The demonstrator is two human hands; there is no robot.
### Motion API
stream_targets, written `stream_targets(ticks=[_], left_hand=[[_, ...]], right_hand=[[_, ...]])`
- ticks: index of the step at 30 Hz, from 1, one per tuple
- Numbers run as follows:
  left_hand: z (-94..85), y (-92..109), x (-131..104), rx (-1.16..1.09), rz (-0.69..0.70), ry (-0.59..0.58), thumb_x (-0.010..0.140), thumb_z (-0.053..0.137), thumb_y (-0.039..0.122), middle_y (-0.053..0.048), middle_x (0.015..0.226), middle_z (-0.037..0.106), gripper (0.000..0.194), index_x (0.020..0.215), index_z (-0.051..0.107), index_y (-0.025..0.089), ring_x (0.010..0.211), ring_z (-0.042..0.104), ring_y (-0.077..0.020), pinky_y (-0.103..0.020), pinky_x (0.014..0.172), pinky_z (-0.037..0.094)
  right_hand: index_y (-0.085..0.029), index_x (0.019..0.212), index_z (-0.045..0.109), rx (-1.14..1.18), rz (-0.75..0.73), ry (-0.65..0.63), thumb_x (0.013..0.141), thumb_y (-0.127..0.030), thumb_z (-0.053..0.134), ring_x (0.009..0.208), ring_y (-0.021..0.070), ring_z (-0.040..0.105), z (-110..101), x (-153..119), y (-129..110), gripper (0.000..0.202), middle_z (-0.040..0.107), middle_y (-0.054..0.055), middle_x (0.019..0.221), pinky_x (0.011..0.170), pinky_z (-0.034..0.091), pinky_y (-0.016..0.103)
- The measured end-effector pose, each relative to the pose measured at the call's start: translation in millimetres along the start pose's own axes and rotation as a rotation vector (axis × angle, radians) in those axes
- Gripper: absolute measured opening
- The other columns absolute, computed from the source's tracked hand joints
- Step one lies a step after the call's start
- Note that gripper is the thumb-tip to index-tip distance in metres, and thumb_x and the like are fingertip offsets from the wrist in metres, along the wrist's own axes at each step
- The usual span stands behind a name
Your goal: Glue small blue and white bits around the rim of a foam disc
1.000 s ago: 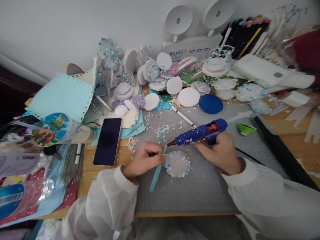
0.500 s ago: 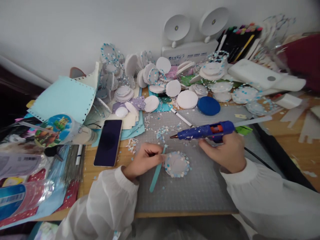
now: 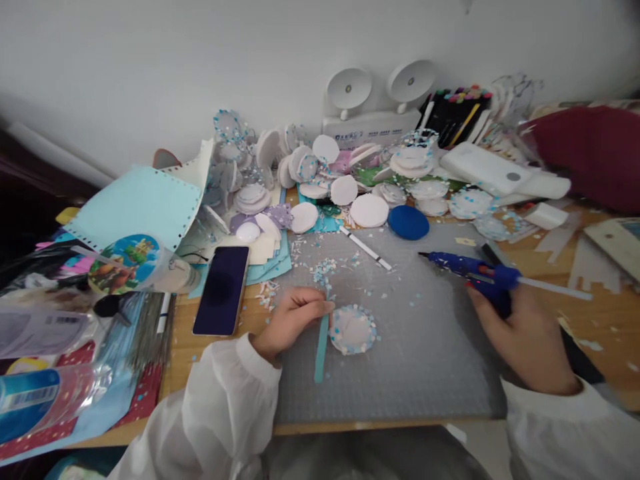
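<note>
- Your right hand (image 3: pixel 530 337) has swung the glue gun (image 3: pixel 463 265) out to the right; its nozzle, near the strip a second ago, is now well apart from it.
- Your left hand (image 3: pixel 295 320) has stayed put, pinching the teal strip (image 3: pixel 321 357) near its top end. The strip now lies closer to upright in view, less slanted than before.
- For the work, this seems to leave strip and disc in the left hand's care alone, with the hot tip at a safe remove.
- Your right hand is wrapped round the gun's handle, nozzle pointing left, a glue stick (image 3: pixel 555 288) jutting from the back.
- The dotted disc (image 3: pixel 353 330) lies flat on the mat, just right of the strip. Whether your left fingertips touch its rim, you can't tell from here.
- Beneath is a grey mat (image 3: pixel 410 373) on a wooden desk (image 3: pixel 183 363), with paper scraps (image 3: pixel 323 268) strewn beyond your left hand.
- A pen (image 3: pixel 366 248) lies across the mat's far part, near a blue disc (image 3: pixel 409 222); white discs (image 3: pixel 369 211) crowd behind.
- Left of you: a phone (image 3: pixel 221 291), a cup (image 3: pixel 133 260) and a bottle (image 3: pixel 45 397).
- A twin lamp (image 3: pixel 373 125) stands by the pale wall (image 3: pixel 200 60).
</note>
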State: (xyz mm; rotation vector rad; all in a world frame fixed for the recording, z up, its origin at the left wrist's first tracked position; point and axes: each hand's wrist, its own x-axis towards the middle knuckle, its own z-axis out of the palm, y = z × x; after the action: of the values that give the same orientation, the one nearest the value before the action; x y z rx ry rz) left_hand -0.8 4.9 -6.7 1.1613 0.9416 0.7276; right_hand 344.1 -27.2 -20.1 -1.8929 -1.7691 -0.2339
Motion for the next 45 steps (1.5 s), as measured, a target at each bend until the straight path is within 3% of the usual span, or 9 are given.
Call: stream_targets(ticks=[6,11,17,23,26,32,35,38,45], left_hand=[[1.8,6.3,2.3,-0.073,0.012,0.029,0.076,0.063,0.038,0.006,0.039,0.032,0.033,0.057,0.067,0.012,0.039,0.022,-0.0052,-0.025,0.044,0.014],[7.2,11.5,3.0,-0.175,0.084,0.126,0.074,0.062,0.036,0.006,0.034,0.026,0.046,0.035,0.043,0.018,0.043,0.039,-0.0089,-0.025,0.056,0.036],[15.7,12.6,-3.3,-0.255,0.061,0.138,0.076,0.062,0.038,0.007,0.034,0.026,0.048,0.039,0.039,0.017,0.039,0.030,-0.0060,-0.024,0.051,0.033],[18.2,9.4,-5.0,-0.273,0.044,0.059,0.078,0.063,0.041,0.007,0.037,0.028,0.052,0.043,0.034,0.017,0.038,0.022,-0.0044,-0.025,0.044,0.018],[17.1,8.2,-6.5,-0.199,0.053,0.036,0.083,0.056,0.048,0.007,0.038,0.028,0.052,0.045,0.043,0.016,0.038,0.023,-0.0049,-0.025,0.044,0.017],[10.1,16.4,-8.5,0.295,0.349,0.068,0.085,0.057,0.043,-0.005,0.076,0.063,0.032,0.092,0.069,0.015,0.069,0.053,-0.0143,-0.028,0.067,0.041],[7.7,18.3,-4.4,0.591,0.500,-0.010,0.066,0.074,0.050,-0.011,0.108,0.062,0.061,0.116,0.060,0.018,0.099,0.055,-0.0247,-0.039,0.090,0.041],[8.1,15.1,0.4,0.753,0.513,-0.066,0.052,0.080,0.058,-0.014,0.120,0.057,0.088,0.125,0.052,0.017,0.109,0.052,-0.0291,-0.044,0.096,0.038],[8.8,11.7,4.5,0.859,0.482,-0.156,0.063,0.074,0.057,-0.011,0.113,0.063,0.062,0.110,0.059,0.019,0.104,0.054,-0.0272,-0.042,0.092,0.037]], right_hand=[[-0.022,0.100,0.056,-0.192,-0.248,-0.066,0.081,-0.053,0.048,0.072,0.0417,0.061,-32.1,-20.3,-2.0,0.037,0.061,0.018,0.082,0.059,0.043,0.055],[-0.024,0.121,0.055,0.079,-0.410,-0.104,0.086,-0.043,0.050,0.091,0.0360,0.064,-66.2,-19.0,-62.4,0.040,0.065,0.015,0.106,0.077,0.050,0.054],[-0.018,0.117,0.060,0.347,-0.838,-0.118,0.088,-0.015,0.053,0.096,0.0241,0.064,-39.5,8.7,-155.8,0.030,0.068,0.011,0.108,0.081,0.054,0.039],[-0.013,0.097,0.066,0.449,-1.060,0.074,0.091,-0.009,0.043,0.081,0.0202,0.066,-8.2,22.6,-173.5,0.024,0.073,0.009,0.087,0.073,0.057,0.034],[-0.019,0.102,0.064,0.595,-0.945,0.097,0.088,-0.009,0.050,0.079,0.0179,0.067,-1.8,25.7,-162.5,0.023,0.073,0.006,0.089,0.070,0.057,0.032],[-0.023,0.087,0.060,1.028,-0.210,0.156,0.081,-0.014,0.063,0.071,0.0200,0.068,18.7,32.3,-133.9,0.012,0.069,0.003,0.080,0.062,0.057,0.035],[-0.023,0.087,0.057,1.138,-0.002,-0.014,0.087,-0.024,0.058,0.061,0.0173,0.065,32.6,31.2,-123.8,0.001,0.068,0.003,0.079,0.056,0.055,0.032],[-0.023,0.090,0.055,1.232,0.047,-0.164,0.089,-0.027,0.056,0.059,0.0157,0.063,38.5,26.4,-121.8,0.004,0.067,0.001,0.077,0.055,0.054,0.030],[-0.021,0.085,0.055,1.295,0.049,-0.298,0.087,-0.030,0.058,0.055,0.0135,0.060,23.7,24.1,-137.2,0.009,0.066,0.001,0.072,0.052,0.053,0.027]])
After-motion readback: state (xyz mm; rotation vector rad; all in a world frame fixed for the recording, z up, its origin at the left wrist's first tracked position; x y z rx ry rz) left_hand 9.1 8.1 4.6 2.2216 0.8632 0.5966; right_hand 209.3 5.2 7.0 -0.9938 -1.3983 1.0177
